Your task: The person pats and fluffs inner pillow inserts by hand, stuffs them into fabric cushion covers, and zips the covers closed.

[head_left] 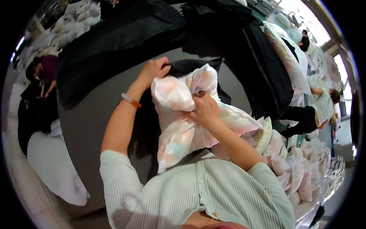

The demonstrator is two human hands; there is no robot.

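Over the counter point(85, 122), holds the left grip point(154, 70) half-curled beside black cloth point(181, 67), cannot tell whether pinching it, and clasps the pillow point(173, 124), seemingly filled but not yet released, in the right grip point(206, 108).

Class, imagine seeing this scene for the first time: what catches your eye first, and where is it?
First, the pale, pink-tinted cushion at the centre, with the right hand gripping its middle. Next, black fabric sprawled along the far side of the grey table, and a heap of pale bundles at the lower right.
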